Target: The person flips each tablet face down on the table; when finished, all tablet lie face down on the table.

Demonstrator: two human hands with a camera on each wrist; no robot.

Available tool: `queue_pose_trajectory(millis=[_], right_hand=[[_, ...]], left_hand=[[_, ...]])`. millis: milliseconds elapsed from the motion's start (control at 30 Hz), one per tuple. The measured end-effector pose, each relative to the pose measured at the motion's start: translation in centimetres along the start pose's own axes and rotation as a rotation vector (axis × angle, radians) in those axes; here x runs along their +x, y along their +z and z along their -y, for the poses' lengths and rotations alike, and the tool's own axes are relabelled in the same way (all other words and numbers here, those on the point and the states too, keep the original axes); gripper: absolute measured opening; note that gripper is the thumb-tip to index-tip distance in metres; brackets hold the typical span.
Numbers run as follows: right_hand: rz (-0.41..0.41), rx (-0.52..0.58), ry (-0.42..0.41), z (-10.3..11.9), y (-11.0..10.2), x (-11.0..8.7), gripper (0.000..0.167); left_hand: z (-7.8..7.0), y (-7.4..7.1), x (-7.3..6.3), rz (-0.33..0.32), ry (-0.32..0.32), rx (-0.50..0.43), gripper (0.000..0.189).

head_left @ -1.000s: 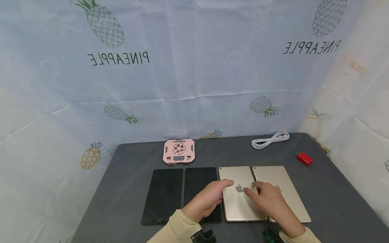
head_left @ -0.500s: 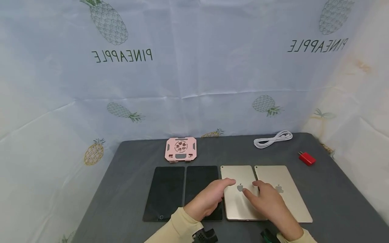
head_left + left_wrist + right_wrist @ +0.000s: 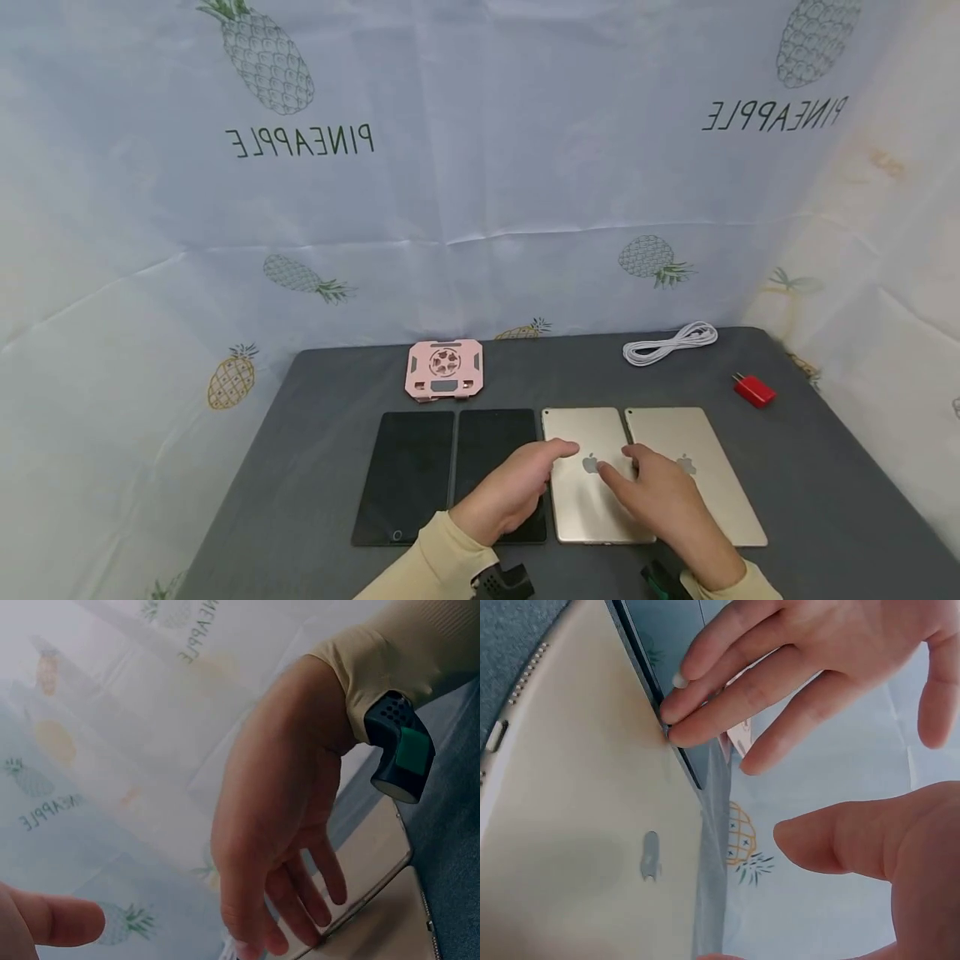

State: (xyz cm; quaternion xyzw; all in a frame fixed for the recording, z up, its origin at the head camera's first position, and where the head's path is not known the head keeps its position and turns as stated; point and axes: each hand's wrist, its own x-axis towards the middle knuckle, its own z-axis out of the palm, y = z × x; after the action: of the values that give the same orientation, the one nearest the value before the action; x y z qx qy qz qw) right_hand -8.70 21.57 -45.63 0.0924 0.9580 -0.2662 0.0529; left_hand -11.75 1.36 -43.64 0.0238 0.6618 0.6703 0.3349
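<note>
Two gold tablets lie back up on the grey table, the left tablet [image 3: 588,429] and the right tablet [image 3: 723,492], each with an apple logo. My left hand [image 3: 513,487] is at the left tablet's left edge; in the right wrist view its fingers [image 3: 735,705] are extended, with tips right at that edge. My right hand [image 3: 660,492] is at the same tablet's right side, thumb over the logo. Its loosely extended fingers [image 3: 300,892] point down near the seam between both gold tablets in the left wrist view. Both thumbs stand apart from the fingers.
Two black tablets, the outer tablet [image 3: 408,467] and the inner tablet [image 3: 487,437], lie screen up to the left. Behind them is a pink foldable stand [image 3: 444,385]. A coiled white cable [image 3: 667,344] and a red charger plug [image 3: 753,391] lie at the back right. Pineapple-print cloth [image 3: 480,167] surrounds the table.
Both hands keep their places at the left gold tablet. The head view has shifted slightly; nothing on the table has visibly moved.
</note>
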Motion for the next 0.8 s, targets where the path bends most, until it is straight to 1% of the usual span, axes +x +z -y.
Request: queue_pose_trajectory(millis=[100,167,300,400,467,500,600,733,800], right_hand=[[-0.003,-0.005,-0.025,0.8,-0.3,-0.1,0.069],[0.0,0.008,-0.048,1.7,-0.3,-0.2,0.068],[0.027,0.059,-0.103,4.0,0.0,-0.1,0.066],[0.063,0.106,-0.144,6.3,1.1,0.1,0.069],[0.087,0.131,-0.151,7.6,1.8,0.2,0.072],[0.098,0.141,-0.156,8.2,2.2,0.3,0.074],[0.118,0.136,-0.159,9.7,3.3,0.4,0.078],[0.124,0.117,-0.156,11.1,4.5,0.5,0.081],[0.126,0.114,-0.149,11.5,5.0,0.5,0.082]], left_hand=[[-0.2,-0.7,-0.5,-0.003,0.014,-0.019,0.078],[-0.3,-1.8,-1.0,-0.013,0.028,-0.024,0.077],[0.0,-4.7,-2.4,-0.077,0.055,0.024,0.072],[0.7,-7.6,-3.7,-0.157,0.055,0.078,0.068],[1.2,-9.0,-4.4,-0.193,0.05,0.099,0.068],[1.3,-9.5,-4.7,-0.209,0.046,0.102,0.067],[1.7,-10.3,-5.4,-0.219,0.038,0.114,0.072],[1.6,-10.7,-6.1,-0.2,0.026,0.125,0.081],[1.6,-11.0,-6.4,-0.194,0.027,0.126,0.083]])
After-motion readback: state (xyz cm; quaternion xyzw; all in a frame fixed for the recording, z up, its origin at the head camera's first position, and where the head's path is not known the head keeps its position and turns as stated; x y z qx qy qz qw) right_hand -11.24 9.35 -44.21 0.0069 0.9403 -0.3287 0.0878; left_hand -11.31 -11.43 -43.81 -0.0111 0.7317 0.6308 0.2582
